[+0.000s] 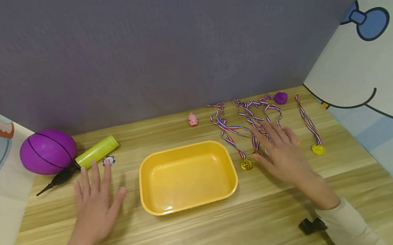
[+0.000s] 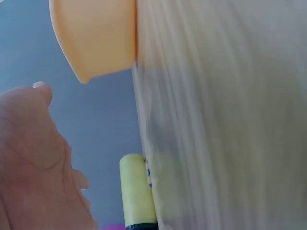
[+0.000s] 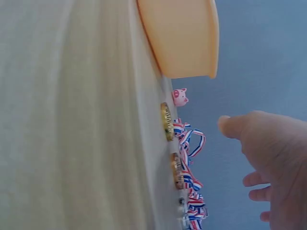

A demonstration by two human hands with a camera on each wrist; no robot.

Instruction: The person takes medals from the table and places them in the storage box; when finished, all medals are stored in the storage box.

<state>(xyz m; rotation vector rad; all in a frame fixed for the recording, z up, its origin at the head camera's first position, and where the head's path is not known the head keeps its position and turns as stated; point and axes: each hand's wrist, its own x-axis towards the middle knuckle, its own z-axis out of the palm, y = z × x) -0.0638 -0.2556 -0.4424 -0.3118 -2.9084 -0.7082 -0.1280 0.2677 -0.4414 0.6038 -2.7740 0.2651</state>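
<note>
A person's left hand [image 1: 95,208] and right hand [image 1: 282,153] hover over a wood-grain table [image 1: 210,242], each grip spread wide with fingers extended, on either side of a yellow tray [image 1: 187,181] at the centre of the frame; the left, at lower left, reaches toward a yellow-green pump [image 1: 97,152] beside a purple ball [image 1: 48,152]. At centre right, the right hand hangs over medals [image 1: 246,164] on tangled striped ribbons [image 1: 227,128], partly hiding them; a lone medal [image 1: 318,149] lies farther right, while a pink pig [image 1: 193,120] stands behind the tray and a purple toy [image 1: 281,98] sits near the ribbons' far ends.
</note>
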